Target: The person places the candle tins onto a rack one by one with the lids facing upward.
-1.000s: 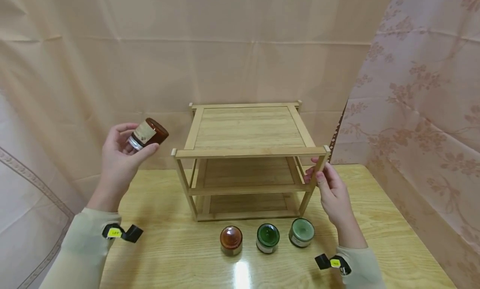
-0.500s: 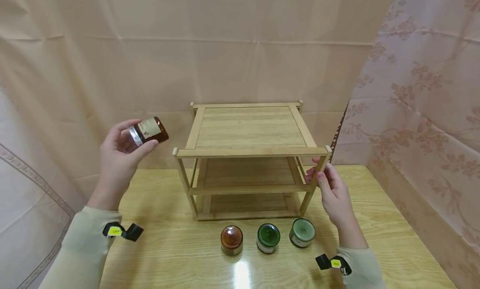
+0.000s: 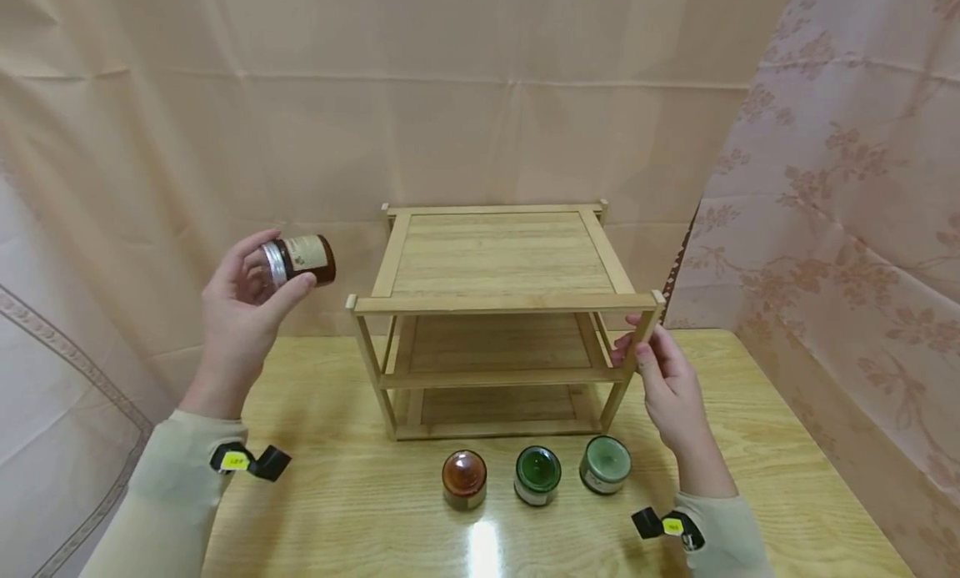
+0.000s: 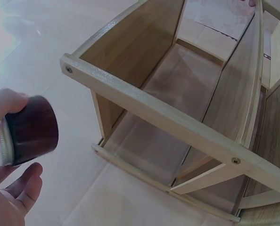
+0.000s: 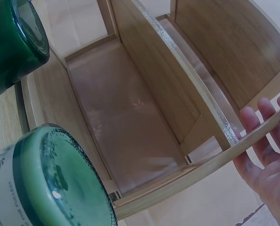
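Holding seemed the step: my left hand (image 3: 242, 315) pinched a jar (image 3: 306, 254) mid-left, right hand (image 3: 671, 390) the rack (image 3: 495, 253); moving likely needed steadiness.

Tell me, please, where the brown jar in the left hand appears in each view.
Head: the brown jar is left of centre, in the left hand.
Left wrist: the brown jar is near the left edge, about mid-height.
Right wrist: not in this picture.
Landmark in all three: the wooden shelf.

Left of the right hand (image 5: 271, 172), apparently gripping a wooden shelf (image 5: 162, 84), stand a dark-green jar (image 5: 10, 52) and a pale-green jar (image 5: 74, 176).
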A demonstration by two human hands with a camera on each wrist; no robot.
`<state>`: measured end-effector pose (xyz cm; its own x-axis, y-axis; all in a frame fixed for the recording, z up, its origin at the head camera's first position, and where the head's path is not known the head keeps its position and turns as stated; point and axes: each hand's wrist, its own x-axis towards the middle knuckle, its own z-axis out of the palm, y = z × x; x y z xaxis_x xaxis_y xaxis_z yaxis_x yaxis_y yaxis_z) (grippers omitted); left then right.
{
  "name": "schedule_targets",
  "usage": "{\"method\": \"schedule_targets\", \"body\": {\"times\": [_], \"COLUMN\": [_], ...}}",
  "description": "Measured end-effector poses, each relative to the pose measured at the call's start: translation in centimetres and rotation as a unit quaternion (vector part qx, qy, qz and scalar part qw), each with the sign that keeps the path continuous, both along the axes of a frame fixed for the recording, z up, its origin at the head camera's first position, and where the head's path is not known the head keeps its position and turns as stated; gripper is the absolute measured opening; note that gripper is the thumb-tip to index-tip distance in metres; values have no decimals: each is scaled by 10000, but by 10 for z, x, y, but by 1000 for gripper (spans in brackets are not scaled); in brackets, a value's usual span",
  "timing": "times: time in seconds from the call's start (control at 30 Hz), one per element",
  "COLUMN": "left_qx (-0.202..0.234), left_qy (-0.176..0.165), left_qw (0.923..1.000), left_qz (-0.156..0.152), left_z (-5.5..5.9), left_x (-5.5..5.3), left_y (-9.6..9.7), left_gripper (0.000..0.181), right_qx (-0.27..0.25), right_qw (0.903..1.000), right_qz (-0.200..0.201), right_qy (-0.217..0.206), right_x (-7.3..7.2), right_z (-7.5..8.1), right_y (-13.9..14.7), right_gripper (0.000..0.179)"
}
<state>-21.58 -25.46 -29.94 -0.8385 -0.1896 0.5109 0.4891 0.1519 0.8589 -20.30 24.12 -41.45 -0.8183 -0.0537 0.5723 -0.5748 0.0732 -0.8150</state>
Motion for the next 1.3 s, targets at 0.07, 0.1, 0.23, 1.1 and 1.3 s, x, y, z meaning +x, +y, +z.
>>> {"method": "schedule_targets", "body": {"times": [0.07,0.1,0.23,1.1,1.3], "left_qx": [119,155,250,478,419], "left_qy": [28,30,49,317,389], "left_qw": [9999,9998,9996,9983,9982], "left_qz": [-75,-101,-150,-99,-178], "left_z": [0,1,0,7,13], "left_x": [0,-1,-2,-4,-9], "left_y": [1,2,5,21,29], "left_gripper": [67,68,70,64,59], "right_qx": [-10,-5,-36,71,13], "right_qw": [10000,10000,10000,9999,10000], "right_qz": [4,1,22,-88,-38], "right_qy": [8,10,-9,-38,25], "right_x": [0,0,-1,-1,-2], "right_z": [0,0,0,-1,-2], "right_y": [0,0,0,0,1], "right_gripper": [37,37,37,37,37]}}
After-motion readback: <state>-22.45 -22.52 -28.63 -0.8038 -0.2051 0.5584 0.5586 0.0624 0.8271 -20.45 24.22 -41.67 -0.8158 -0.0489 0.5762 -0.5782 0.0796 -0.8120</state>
